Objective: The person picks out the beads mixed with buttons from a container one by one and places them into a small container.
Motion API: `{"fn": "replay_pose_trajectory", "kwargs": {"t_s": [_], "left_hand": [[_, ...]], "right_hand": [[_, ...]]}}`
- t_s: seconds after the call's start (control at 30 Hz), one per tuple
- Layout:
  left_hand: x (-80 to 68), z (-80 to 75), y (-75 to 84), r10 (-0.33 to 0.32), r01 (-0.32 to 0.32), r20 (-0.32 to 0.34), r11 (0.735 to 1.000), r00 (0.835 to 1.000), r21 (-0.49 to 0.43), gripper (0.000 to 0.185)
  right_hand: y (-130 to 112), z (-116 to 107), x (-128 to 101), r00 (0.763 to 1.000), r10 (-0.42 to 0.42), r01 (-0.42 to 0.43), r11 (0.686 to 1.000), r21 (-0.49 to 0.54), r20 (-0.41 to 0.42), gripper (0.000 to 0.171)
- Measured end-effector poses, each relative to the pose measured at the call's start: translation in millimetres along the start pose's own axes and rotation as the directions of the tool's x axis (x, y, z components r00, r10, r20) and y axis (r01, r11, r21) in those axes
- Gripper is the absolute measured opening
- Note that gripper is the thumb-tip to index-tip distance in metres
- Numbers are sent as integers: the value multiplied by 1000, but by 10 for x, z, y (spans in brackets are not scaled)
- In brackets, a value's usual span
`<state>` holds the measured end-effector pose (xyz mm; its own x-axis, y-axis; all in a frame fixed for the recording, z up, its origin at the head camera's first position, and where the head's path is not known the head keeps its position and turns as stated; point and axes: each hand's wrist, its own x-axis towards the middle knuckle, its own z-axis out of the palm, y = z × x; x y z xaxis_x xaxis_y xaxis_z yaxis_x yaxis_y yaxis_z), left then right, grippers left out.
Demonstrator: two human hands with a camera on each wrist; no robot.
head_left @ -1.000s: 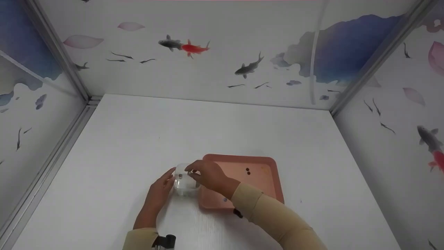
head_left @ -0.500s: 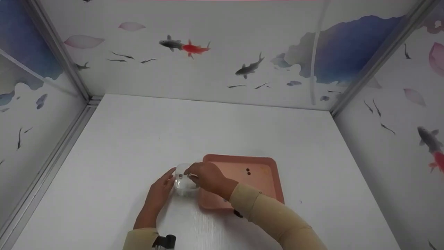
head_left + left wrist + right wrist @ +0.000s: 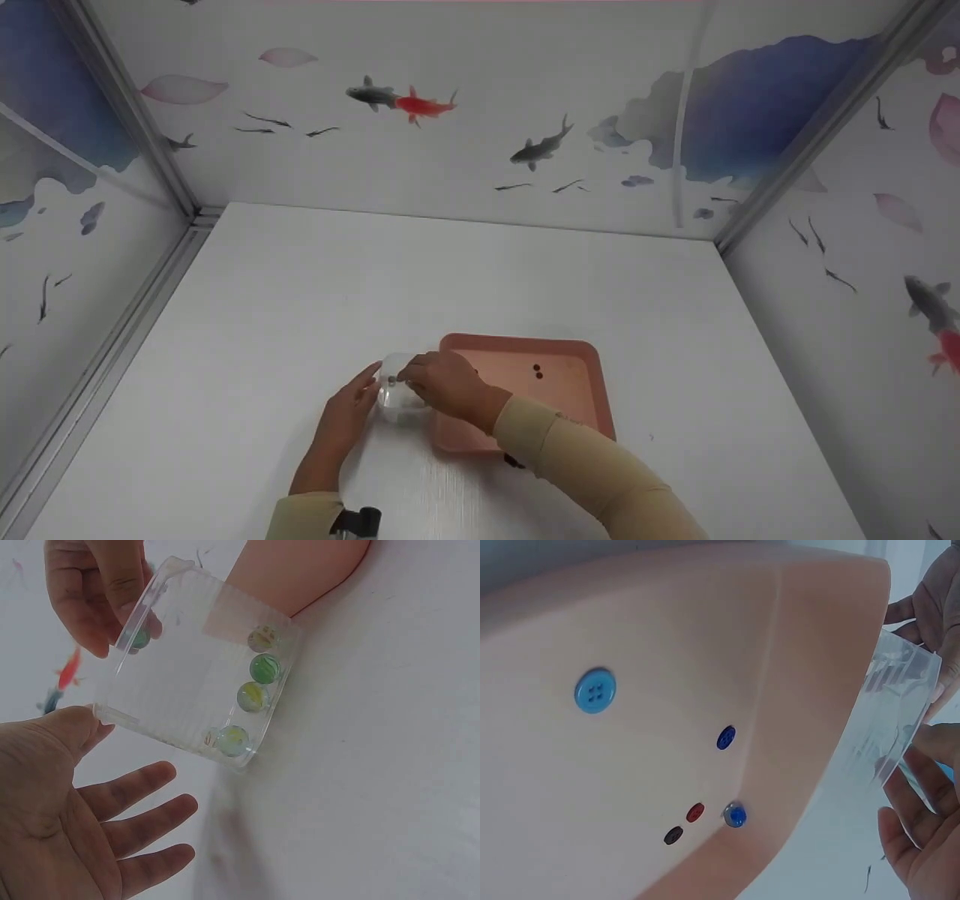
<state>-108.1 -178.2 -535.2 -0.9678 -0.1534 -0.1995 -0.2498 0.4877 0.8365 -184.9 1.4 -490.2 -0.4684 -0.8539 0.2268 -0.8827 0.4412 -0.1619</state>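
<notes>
A clear plastic box stands at the tray's left side, with several glass marbles along its bottom. My left hand is at the box's left side; in the left wrist view its thumb touches the rim and the other fingers are spread straight. Over the box opening, my right hand pinches a green glass marble, seen partly through the wall at the rim. Beside the box is the pink tray, holding a light blue button, a dark blue button and a blue-swirled marble.
A red button and a dark button also lie in the tray. My right forearm covers the tray's lower part in the head view. White panels printed with fish enclose the white table at the back and sides.
My right hand has dipped slightly at the box opening, and its fingers have drawn closer together. The left hand and the tray stay in place.
</notes>
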Motion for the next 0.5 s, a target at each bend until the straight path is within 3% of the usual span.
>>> {"fn": "replay_pose_trajectory", "kwargs": {"t_s": [0.3, 0.5], "left_hand": [[10, 0, -4, 2, -2, 3, 1000, 1000, 9, 45], [16, -7, 0, 3, -3, -6, 1000, 1000, -3, 45]], "right_hand": [[40, 85, 9, 995, -91, 87, 990, -111, -30, 21], [33, 71, 10, 994, -108, 103, 984, -148, -31, 21]]}}
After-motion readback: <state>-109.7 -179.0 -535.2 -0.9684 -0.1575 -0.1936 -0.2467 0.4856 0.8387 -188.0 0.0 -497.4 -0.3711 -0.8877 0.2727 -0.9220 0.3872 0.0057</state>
